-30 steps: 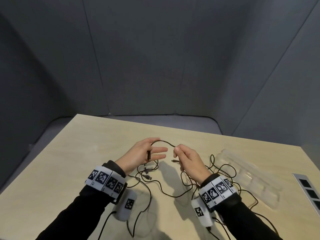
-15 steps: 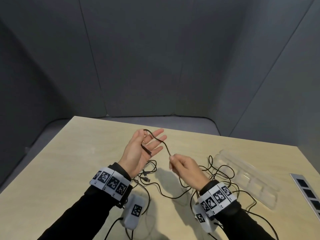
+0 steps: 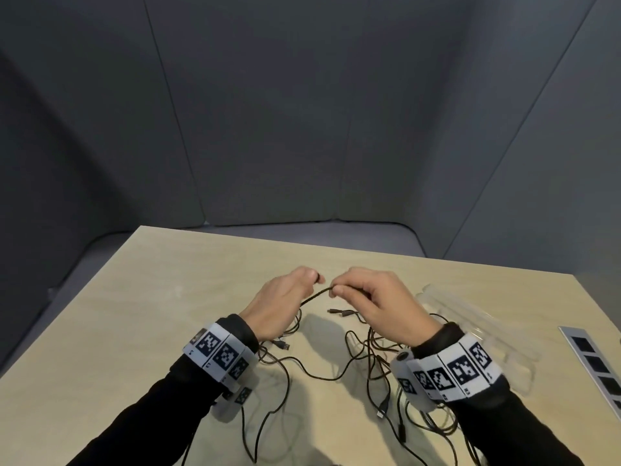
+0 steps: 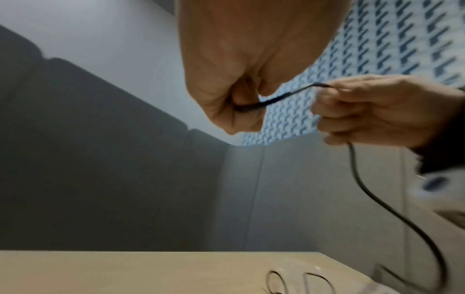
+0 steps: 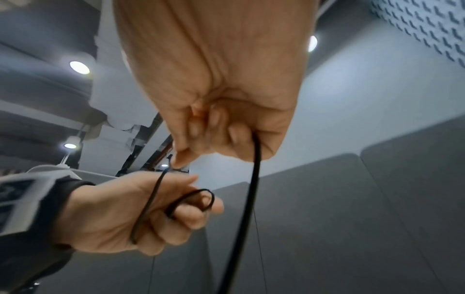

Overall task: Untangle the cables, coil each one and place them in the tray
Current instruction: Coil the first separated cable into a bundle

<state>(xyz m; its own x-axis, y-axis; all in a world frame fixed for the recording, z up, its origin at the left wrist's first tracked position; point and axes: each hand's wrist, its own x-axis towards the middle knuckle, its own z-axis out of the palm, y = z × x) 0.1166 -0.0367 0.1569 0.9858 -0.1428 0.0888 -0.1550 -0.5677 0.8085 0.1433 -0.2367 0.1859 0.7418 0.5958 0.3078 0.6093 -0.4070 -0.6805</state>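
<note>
Grey padded walls close in around a pale wooden surface (image 3: 134, 314). Above it the left hand (image 3: 279, 304) has its fingers curled around a small loop of one black cable (image 3: 316, 295), and the right hand (image 3: 376, 304) pinches the same cable just beside it. The short span between the hands runs left to right, a little lower at the left. From the right hand the cable hangs down toward the tangled cables (image 3: 379, 361) lying under and near both wrists. The clear tray (image 3: 504, 334) lies to the right, beyond the right hand, so I think this hand is nearer for placing. No cable seems to lie in it yet.
</note>
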